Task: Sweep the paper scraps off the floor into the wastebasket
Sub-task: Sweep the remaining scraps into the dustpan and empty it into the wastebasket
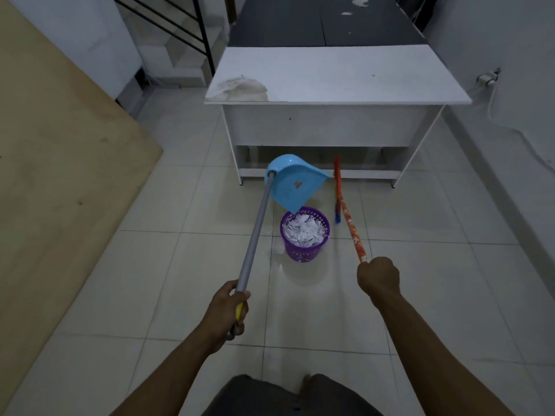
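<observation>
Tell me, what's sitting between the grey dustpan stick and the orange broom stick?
The purple wastebasket, full of white paper scraps, stands between the grey dustpan stick and orange broom stick, seen in the head view.

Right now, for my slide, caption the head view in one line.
The left hand holds a blue dustpan tilted over a purple wastebasket of paper scraps; the right hand grips an orange broom.

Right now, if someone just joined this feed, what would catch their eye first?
The bright blue dustpan, tipped above the purple wastebasket mid-floor; the basket is heaped with white paper scraps. The left hand grips the dustpan's grey handle, the right hand the orange broom stick just right of the basket. A white desk stands behind.
</observation>
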